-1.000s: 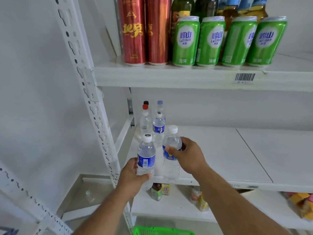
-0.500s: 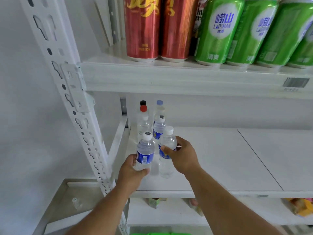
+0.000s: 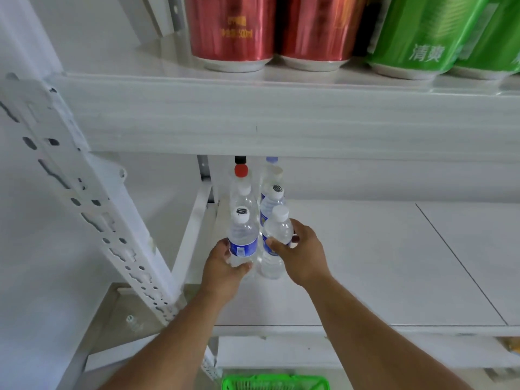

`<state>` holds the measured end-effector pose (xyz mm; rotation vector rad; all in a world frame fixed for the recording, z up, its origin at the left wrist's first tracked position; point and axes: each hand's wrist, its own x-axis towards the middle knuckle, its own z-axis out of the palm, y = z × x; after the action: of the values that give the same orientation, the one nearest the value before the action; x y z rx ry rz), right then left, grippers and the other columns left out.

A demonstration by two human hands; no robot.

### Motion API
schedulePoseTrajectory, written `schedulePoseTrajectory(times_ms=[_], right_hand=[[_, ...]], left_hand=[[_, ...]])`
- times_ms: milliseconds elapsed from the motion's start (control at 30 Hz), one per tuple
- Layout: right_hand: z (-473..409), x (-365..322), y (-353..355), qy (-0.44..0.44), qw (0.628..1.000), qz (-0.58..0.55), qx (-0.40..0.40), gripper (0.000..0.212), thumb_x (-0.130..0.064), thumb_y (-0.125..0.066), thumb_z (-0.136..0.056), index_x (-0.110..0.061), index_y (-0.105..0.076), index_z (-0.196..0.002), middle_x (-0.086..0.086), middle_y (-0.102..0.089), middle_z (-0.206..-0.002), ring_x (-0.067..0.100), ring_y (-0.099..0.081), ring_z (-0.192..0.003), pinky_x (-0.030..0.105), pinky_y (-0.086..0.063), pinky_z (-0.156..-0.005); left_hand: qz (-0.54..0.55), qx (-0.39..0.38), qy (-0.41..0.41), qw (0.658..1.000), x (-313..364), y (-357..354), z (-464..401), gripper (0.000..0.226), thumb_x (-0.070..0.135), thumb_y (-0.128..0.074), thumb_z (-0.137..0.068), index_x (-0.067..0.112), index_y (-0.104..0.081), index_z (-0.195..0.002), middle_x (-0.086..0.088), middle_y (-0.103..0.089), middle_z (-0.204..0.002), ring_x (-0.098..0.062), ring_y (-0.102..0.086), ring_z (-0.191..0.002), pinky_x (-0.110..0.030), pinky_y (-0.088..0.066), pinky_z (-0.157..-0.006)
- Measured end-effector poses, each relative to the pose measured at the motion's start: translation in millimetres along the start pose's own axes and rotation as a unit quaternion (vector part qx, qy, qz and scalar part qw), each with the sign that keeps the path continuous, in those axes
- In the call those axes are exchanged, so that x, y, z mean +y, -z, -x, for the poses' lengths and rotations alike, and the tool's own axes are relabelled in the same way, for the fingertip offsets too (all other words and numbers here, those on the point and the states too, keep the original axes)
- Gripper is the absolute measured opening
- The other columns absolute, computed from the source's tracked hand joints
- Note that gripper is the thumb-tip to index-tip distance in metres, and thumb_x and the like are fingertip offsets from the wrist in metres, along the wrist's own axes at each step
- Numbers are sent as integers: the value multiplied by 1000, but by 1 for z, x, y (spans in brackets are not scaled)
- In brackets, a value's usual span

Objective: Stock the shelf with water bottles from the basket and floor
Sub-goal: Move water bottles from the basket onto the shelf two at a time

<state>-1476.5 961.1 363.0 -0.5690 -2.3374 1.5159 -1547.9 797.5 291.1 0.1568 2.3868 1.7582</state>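
Water bottles [image 3: 243, 240] and [image 3: 275, 240], head view: upright on the middle shelf [image 3: 365, 263], side by side at the front of two short rows running back toward the wall. Left hand [image 3: 225, 273] curled round the left bottle below its blue label; right hand [image 3: 302, 256] wrapped round the right one at label height. Low, firm grip on each, probably to slide both back snug against the rows without tipping. Red cans [image 3: 230, 32] and green cans [image 3: 422, 35] overhead, hence little headroom. Green basket [image 3: 274, 382] below, at the frame's bottom edge.
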Motion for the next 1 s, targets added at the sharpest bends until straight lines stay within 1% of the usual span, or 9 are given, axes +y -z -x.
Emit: schedulePoseTrajectory(times_ms=[133,300,433,567,667,733,867,933,1000], right_hand=[[-4,3,-2,19,1000,-16,-1,28,-29,-77,-77,-45,-63,-94,-16,-67,-95,-3,-61,-89,9,-43,-67],[-2,10,-6,17,999,-28,9,35,-27,-77,-78,-43,-62,-107,-19,-65,-102,0,-59,-98,22,-53,-80],[2,12,-7,7,1000,-24,6,43,-29,-78,-78,-40,-60,-117,-19,-65,-108,-1,-60,-100,25,-54,-86],[6,11,-5,-1,1000,-18,-5,38,-31,-77,-78,-46,-58,-107,-20,-67,-103,1,-61,-97,26,-55,-87],[9,14,-2,-23,1000,-1,-16,39,-34,-77,-80,-36,-57,-114,-14,-65,-113,8,-60,-106,24,-53,-86],[13,16,-1,-46,998,20,-30,53,-38,-76,-81,-27,-54,-128,-9,-61,-128,13,-55,-121,19,-47,-87],[26,17,2,-93,993,66,-42,87,-48,-72,-84,-20,-29,-154,-2,-38,-157,17,-37,-142,29,-36,-108],[37,18,4,-104,988,105,-47,88,-51,-68,-87,-20,-24,-156,-2,-34,-159,19,-37,-143,30,-34,-109],[50,19,6,-97,982,154,-48,80,-54,-64,-88,-18,-31,-152,0,-41,-154,20,-43,-138,29,-37,-102]], left_hand=[[5,-11,4,1000,-3,-2,-8,64,10,-84,-74,19,-53,-129,2,-58,-130,-18,-56,-119,-38,-49,-100],[-30,-6,-11,999,-3,-3,-13,62,19,-84,-74,28,-54,-127,10,-62,-124,-12,-56,-114,-28,-45,-90],[-47,-5,-12,999,-3,-2,-11,63,21,-84,-74,30,-53,-128,14,-60,-119,-9,-54,-112,-26,-42,-87],[-57,-18,1,998,-2,0,-6,72,21,-84,-75,31,-47,-137,16,-56,-125,-4,-50,-116,-24,-40,-91],[-64,-28,13,997,-1,3,-1,81,20,-82,-76,31,-40,-144,12,-51,-138,-3,-48,-119,-25,-40,-92],[-69,-33,20,997,0,5,6,85,19,-80,-78,29,-34,-149,6,-46,-147,-9,-47,-129,-27,-40,-98],[-128,-26,34,991,3,10,25,87,29,-74,-84,23,-23,-154,-3,-34,-156,-19,-37,-141,-33,-37,-110],[-162,-23,25,986,5,12,37,85,32,-72,-85,21,-24,-154,-3,-34,-156,-21,-38,-141,-31,-34,-109],[-197,-32,16,980,7,13,49,82,34,-70,-86,21,-25,-153,-3,-35,-156,-22,-39,-140,-31,-35,-108]])
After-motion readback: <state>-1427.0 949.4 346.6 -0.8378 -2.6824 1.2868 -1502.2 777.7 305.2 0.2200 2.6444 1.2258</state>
